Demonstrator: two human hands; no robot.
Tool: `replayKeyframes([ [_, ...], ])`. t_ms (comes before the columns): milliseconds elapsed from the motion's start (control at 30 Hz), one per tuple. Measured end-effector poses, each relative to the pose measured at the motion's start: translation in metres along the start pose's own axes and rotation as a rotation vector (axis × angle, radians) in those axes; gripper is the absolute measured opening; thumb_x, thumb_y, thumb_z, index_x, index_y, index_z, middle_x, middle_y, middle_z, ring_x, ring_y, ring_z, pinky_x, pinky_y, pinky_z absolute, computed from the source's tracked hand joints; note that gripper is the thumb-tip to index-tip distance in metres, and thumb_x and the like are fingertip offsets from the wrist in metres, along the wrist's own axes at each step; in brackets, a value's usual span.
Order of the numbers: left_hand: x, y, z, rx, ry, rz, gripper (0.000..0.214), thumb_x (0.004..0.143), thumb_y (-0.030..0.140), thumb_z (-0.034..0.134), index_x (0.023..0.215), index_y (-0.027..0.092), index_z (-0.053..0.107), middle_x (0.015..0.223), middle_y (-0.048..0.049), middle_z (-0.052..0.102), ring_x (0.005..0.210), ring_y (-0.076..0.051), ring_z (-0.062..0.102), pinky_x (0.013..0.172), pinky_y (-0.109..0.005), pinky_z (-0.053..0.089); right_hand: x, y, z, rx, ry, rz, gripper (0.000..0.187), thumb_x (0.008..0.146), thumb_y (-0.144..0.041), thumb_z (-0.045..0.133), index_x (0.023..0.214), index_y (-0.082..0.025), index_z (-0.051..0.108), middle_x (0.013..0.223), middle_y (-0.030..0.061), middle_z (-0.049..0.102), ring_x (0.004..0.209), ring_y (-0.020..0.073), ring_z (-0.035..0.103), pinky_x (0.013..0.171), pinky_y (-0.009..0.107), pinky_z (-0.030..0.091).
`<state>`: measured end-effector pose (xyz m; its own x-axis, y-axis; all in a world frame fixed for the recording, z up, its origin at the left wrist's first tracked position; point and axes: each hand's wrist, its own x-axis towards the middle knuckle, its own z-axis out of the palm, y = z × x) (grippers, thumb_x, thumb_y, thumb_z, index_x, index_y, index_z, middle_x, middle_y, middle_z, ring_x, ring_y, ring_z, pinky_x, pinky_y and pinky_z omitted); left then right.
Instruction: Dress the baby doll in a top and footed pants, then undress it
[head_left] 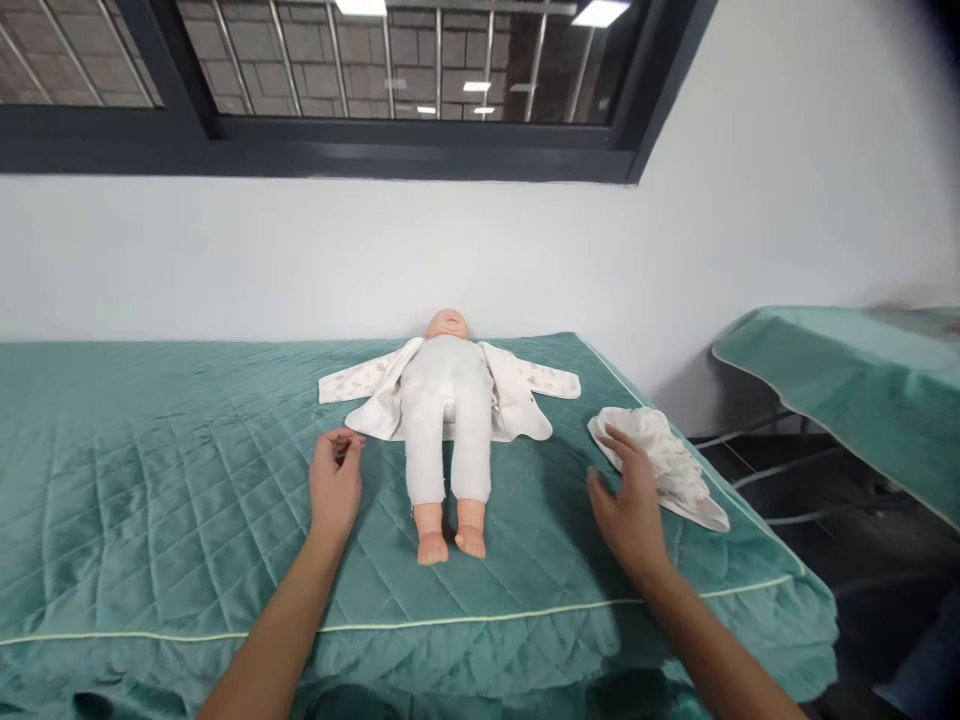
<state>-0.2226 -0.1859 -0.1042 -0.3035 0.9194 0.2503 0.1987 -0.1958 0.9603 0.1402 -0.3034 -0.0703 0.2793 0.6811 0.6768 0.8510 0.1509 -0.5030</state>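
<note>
A baby doll (448, 400) lies on its back on the green quilted cover (225, 480), its bare feet toward me. It has a white body and legs, and its arms are in the sleeves of a white patterned baby jacket (520, 400), which is spread open at the front. My left hand (337, 480) is closed, thumb against fingers, right by the jacket's lower left corner; whether it holds anything is hidden. My right hand (630, 500) is open with fingers apart, over the left edge of a crumpled white garment (667, 455). I cannot tell if it touches the cloth.
A white wall (300, 250) rises directly behind the doll's head, with a dark-framed window (405, 150) above it. The bed's right edge runs just beyond the crumpled garment. Past a gap of dark floor stands another green-covered bed (847, 370) with metal legs.
</note>
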Motion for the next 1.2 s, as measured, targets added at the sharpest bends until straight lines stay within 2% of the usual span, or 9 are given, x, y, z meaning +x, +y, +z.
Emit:
replayKeyframes([
  [100,-0.012,0.003,-0.008,0.015,-0.101,-0.011,0.028,0.087,0.046,0.059,0.100,0.021,0.060,0.098,-0.0049,0.070,0.093,-0.020,0.066,0.090,-0.037,0.051,0.011,0.027,-0.032,-0.318,-0.138,-0.082,0.041,0.087,-0.023,0.052,0.127,-0.013,0.056,0.141,0.0217,0.054,0.136,0.0376,0.046,0.112,0.059,0.037],
  [233,-0.031,0.011,-0.020,0.091,-0.258,-0.008,0.028,0.086,0.045,0.059,0.096,0.020,0.066,0.098,-0.0061,0.072,0.096,-0.023,0.066,0.092,-0.039,0.049,0.025,0.070,-0.065,-0.513,-0.526,-0.120,0.046,0.082,-0.026,0.058,0.128,-0.016,0.060,0.140,0.0186,0.058,0.129,0.0407,0.053,0.105,0.059,0.042],
  [467,-0.060,0.051,-0.034,0.098,-0.483,-0.017,0.024,0.087,0.041,0.059,0.095,0.020,0.067,0.095,-0.0059,0.073,0.093,-0.024,0.066,0.088,-0.038,0.050,0.069,0.078,-0.090,-0.429,-0.652,-0.133,0.027,0.075,-0.012,0.055,0.094,-0.019,0.073,0.100,0.0167,0.071,0.090,0.0300,0.065,0.083,0.044,0.045],
  [567,-0.066,0.087,-0.036,0.080,-0.597,0.015,0.023,0.088,0.040,0.059,0.098,0.021,0.067,0.099,-0.0059,0.072,0.094,-0.023,0.066,0.087,-0.037,0.051,0.093,0.048,-0.086,-0.378,-0.747,0.039,0.014,0.072,-0.025,0.069,0.085,-0.019,0.071,0.081,0.0106,0.069,0.075,0.0255,0.063,0.072,0.039,0.043],
  [667,-0.078,0.122,-0.029,0.046,-0.727,0.047,0.021,0.090,0.038,0.058,0.101,0.021,0.066,0.102,-0.0059,0.071,0.095,-0.021,0.066,0.088,-0.038,0.053,0.100,-0.001,-0.076,-0.345,-0.793,0.120,0.028,0.073,-0.047,0.073,0.082,-0.021,0.066,0.071,0.0049,0.068,0.064,0.0224,0.060,0.062,0.034,0.042],
  [833,-0.112,0.158,-0.007,-0.058,-0.925,0.227,0.053,0.087,0.037,0.066,0.137,0.027,0.051,0.129,-0.0110,0.062,0.111,-0.023,0.064,0.093,-0.040,0.055,0.076,-0.110,-0.054,0.232,-0.867,0.283,0.039,0.079,-0.059,0.067,0.082,-0.021,0.067,0.079,0.0054,0.072,0.070,0.0209,0.065,0.057,0.031,0.049],
  [900,-0.121,0.167,-0.005,-0.010,-0.897,0.415,0.073,0.084,0.037,0.073,0.148,0.034,0.039,0.147,-0.0107,0.047,0.133,-0.026,0.051,0.105,-0.044,0.049,0.066,-0.151,-0.049,0.458,-0.858,0.267,0.040,0.084,-0.059,0.063,0.086,-0.020,0.070,0.084,0.0078,0.074,0.071,0.0214,0.067,0.056,0.032,0.053],
  [1000,-0.118,0.180,-0.018,0.073,-0.712,0.583,0.065,0.083,0.032,0.073,0.143,0.033,0.047,0.150,-0.0090,0.041,0.142,-0.027,0.042,0.114,-0.045,0.041,0.062,-0.201,-0.054,0.659,-0.833,0.239,0.038,0.091,-0.055,0.058,0.092,-0.019,0.070,0.090,0.0104,0.076,0.077,0.0229,0.071,0.059,0.033,0.058],
  [1200,-0.094,0.219,-0.067,-0.190,-0.532,0.324,0.038,0.084,0.039,0.071,0.115,0.021,0.059,0.109,-0.0058,0.068,0.098,-0.022,0.066,0.084,-0.035,0.055,0.071,-0.259,-0.088,0.682,-0.789,0.028,0.035,0.089,-0.033,0.066,0.122,-0.022,0.062,0.122,0.0108,0.070,0.100,0.0230,0.071,0.078,0.037,0.063],
])
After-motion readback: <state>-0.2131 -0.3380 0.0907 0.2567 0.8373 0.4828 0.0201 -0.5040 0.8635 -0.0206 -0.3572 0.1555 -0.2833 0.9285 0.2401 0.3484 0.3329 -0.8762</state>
